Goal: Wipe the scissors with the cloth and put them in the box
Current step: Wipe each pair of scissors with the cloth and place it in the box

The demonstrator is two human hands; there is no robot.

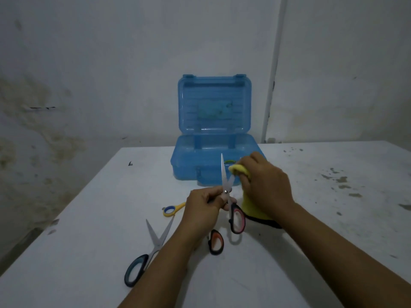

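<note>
- Toward the tabletop's [322, 241] near left corner lie the grey-handled scissors [151, 247], blades parted and flat on the surface, likely waiting their turn for a wipe
- Just beyond them, closer to the middle, the yellow-handled scissors [172, 210] rest flat too, mostly hidden behind the left hand, so their blades cannot be made out
- At the middle of the tabletop the left hand [203, 211] has its fingers curled and pinched around the red-handled scissors [226, 192] near the pivot; that grip lifts the tips up and leaves the blades bare for cleaning
- Those scissors are spread wide, one handle loop hanging low near the surface, which seems meant to open both blade faces to the cloth
- Right of them the right hand [266, 187] has its fingers pressed together, squeezing the yellow cloth [239, 170] around one blade; the loose end trails down to the tabletop
- By the far edge, behind both hands, the blue box [200, 156] stands with its lid propped upright, ready to take the scissors once wiped; none can be seen inside yet
</note>
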